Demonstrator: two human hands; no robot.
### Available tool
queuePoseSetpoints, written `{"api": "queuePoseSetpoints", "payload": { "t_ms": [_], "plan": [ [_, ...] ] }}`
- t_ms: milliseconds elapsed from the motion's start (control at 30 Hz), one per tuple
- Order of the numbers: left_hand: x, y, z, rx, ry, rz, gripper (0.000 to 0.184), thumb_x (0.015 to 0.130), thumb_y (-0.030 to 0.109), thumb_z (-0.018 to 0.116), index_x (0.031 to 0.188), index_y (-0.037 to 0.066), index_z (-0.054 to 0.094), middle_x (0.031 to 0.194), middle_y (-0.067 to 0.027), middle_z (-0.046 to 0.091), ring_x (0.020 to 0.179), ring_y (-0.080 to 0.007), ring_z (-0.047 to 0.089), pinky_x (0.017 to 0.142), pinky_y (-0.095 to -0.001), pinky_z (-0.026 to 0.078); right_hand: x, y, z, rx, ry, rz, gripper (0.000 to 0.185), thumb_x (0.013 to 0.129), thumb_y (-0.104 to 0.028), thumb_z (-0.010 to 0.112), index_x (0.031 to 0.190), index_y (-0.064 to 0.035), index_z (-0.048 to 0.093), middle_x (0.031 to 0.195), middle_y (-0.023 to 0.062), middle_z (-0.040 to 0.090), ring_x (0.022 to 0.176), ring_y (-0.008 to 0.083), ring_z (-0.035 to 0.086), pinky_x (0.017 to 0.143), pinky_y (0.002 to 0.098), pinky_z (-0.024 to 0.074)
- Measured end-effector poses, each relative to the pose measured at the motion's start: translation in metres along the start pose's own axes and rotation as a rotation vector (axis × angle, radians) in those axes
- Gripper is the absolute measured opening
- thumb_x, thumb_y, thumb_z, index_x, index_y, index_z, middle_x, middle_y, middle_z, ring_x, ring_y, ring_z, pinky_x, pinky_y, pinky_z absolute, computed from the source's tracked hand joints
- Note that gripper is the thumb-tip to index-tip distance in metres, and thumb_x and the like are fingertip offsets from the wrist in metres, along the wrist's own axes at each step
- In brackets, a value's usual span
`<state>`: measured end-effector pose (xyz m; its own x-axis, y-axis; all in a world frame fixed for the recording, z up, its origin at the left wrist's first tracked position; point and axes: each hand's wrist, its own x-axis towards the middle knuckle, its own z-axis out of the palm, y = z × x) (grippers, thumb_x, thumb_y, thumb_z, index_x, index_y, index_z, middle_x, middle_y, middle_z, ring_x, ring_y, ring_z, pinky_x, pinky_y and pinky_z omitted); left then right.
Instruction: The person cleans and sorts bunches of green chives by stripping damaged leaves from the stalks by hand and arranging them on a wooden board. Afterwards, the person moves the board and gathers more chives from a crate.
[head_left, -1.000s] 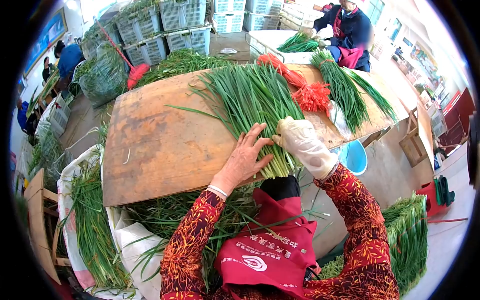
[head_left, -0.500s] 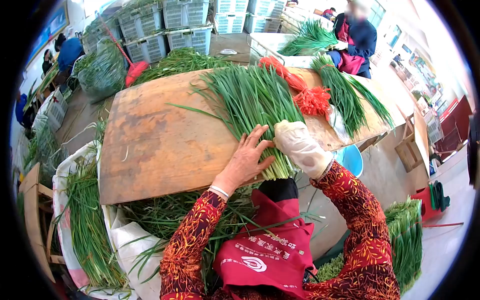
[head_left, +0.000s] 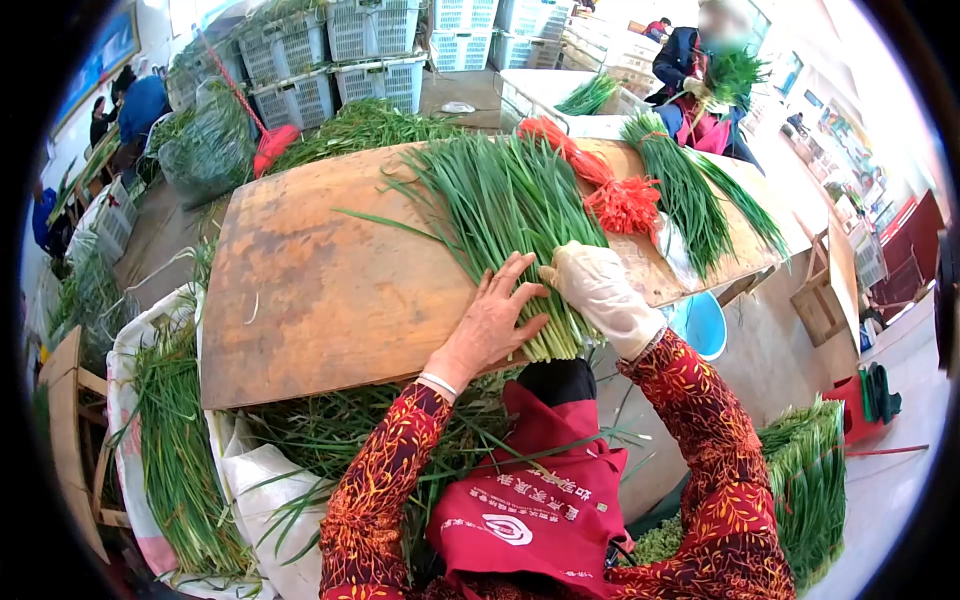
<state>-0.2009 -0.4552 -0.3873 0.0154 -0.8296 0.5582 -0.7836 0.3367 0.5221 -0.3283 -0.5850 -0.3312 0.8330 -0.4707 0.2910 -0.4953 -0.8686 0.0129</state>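
A loose pile of garlic chives [head_left: 505, 200] lies on the wooden board, its pale cut stems pointing towards me. My left hand [head_left: 490, 315], bare and with a bracelet at the wrist, rests on the stems from the left with its fingers stretched out. On the right side of the pile, my right hand [head_left: 603, 298] wears a whitish glove. Its fingers are curled at the edge stalks, and the fingertips are partly hidden. Just beyond is a bunch of red plastic ties [head_left: 622, 203].
The wooden board [head_left: 320, 270] spans the middle. Tied chives [head_left: 680, 190] lie at its right, above a blue bucket [head_left: 700, 325]. A sack of chives [head_left: 185, 440] stands at left. Crates [head_left: 375, 80] are stacked behind. A co-worker [head_left: 710, 90] holds chives at the back right.
My right hand has turned slightly, its fingers curled at the stalks. My left hand stays put. The co-worker has lifted a bunch of chives from the white bin and holds it upright.
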Motion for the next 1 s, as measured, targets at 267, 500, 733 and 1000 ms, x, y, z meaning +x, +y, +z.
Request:
{"api": "queuePoseSetpoints", "payload": {
  "t_ms": [267,500,733,1000],
  "plan": [
    [0.0,0.0,-0.001,-0.017,-0.009,-0.007,0.031,0.085,0.028,0.062,0.11,0.012,0.054,0.142,-0.014,0.032,0.135,-0.0339,0.026,0.108,-0.0521,0.025,-0.008,0.009,0.016,0.02,0.215,-0.183,0.019,0.079,-0.017,0.063,0.074,-0.0045,0.05,0.066,0.0151,0.049,0.06,0.0338,0.053,0.053,0.0423,0.0403],
    [0.002,0.004,-0.002,0.013,0.007,0.002,0.031,0.084,0.024,0.064,0.11,0.008,0.056,0.141,-0.0152,0.034,0.133,-0.0371,0.029,0.109,-0.0471,0.027,-0.005,0.009,0.021,-0.28,0.185,-0.226,0.023,0.076,-0.024,0.065,0.076,-0.0025,0.06,0.069,0.0163,0.057,0.064,0.0347,0.059,0.057,0.0427,0.0462],
    [0.002,0.002,-0.001,0.005,-0.015,-0.009,0.035,0.085,0.026,0.062,0.116,0.014,0.052,0.143,-0.0127,0.031,0.136,-0.0334,0.025,0.108,-0.0538,0.024,0.002,-0.002,-0.031,0.329,-0.177,0.335,0.03,0.077,-0.032,0.063,0.085,-0.0033,0.068,0.076,0.0184,0.066,0.077,0.0331,0.064,0.07,0.0398,0.049],
    [0.015,0.013,0.001,0.171,0.087,-0.011,0.037,0.088,0.02,0.056,0.123,0.01,0.049,0.139,-0.0095,0.041,0.135,-0.0276,0.03,0.112,-0.049,0.016,-0.02,0.036,-0.023,1.401,-0.255,0.439,0.023,0.084,-0.021,0.069,0.097,-0.0035,0.066,0.084,-0.0021,0.063,0.077,0.0059,0.054,0.071,0.0215,0.0425]
  ]
}}
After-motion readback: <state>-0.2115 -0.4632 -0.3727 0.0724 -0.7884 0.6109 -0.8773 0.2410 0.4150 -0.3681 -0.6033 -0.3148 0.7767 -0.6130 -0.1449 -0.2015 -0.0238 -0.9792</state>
